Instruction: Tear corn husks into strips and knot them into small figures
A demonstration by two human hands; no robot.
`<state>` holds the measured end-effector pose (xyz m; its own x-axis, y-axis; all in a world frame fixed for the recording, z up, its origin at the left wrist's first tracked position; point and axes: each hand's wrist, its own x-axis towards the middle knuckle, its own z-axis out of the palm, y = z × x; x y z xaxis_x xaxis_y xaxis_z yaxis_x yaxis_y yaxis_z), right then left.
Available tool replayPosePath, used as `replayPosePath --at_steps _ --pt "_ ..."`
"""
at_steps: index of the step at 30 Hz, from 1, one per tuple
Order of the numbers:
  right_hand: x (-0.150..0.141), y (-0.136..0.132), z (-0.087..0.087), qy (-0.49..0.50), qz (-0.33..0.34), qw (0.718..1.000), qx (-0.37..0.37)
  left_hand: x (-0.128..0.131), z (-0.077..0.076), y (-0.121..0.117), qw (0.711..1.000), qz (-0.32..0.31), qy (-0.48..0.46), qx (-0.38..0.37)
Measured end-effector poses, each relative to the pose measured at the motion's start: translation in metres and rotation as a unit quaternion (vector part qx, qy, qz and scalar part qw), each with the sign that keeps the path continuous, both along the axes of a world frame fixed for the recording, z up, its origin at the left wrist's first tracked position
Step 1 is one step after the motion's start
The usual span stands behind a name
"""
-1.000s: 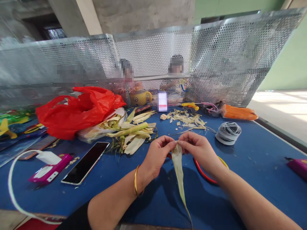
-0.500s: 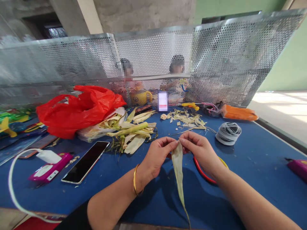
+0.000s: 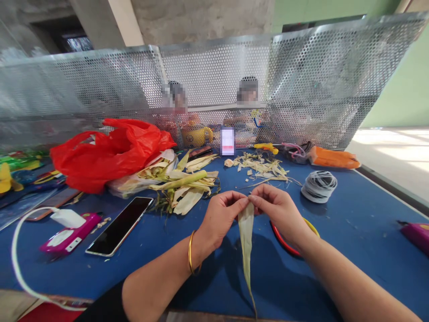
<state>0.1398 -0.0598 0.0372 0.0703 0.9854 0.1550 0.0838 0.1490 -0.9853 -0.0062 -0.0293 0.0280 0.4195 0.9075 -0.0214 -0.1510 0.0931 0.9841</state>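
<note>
Left hand (image 3: pixel 217 219) and right hand (image 3: pixel 284 214) pinch one husk strip (image 3: pixel 246 237) by its top — likely for fine control — leaving the tail loose.

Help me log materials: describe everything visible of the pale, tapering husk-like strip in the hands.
The long, pale green-cream, husk-like strip looks thin and dry, like a leaf. Broad above, it tapers to a narrow tail at the picture's bottom edge. It hangs down over the flat blue tabletop, its top pinched and partly hidden by the left hand and right hand.
</note>
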Motion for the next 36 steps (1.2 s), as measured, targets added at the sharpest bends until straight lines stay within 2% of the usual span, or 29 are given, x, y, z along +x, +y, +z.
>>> replayPosePath --at_steps 9,16,31,36 --pt "-0.001 -0.003 0.005 0.041 0.017 0.999 -0.024 0.000 0.002 -0.001 1.000 0.001 0.002 -0.001" --pt "-0.001 -0.001 -0.001 0.007 0.019 1.000 0.004 0.000 0.000 0.001 1.000 0.026 -0.002 -0.007" --pt "0.000 -0.002 -0.001 0.012 0.009 1.000 0.007 0.000 0.002 0.000 1.000 0.010 -0.002 0.005" --pt "-0.001 -0.003 -0.006 -0.038 0.000 0.997 0.066 0.001 0.002 0.000 0.999 0.018 -0.018 -0.019"
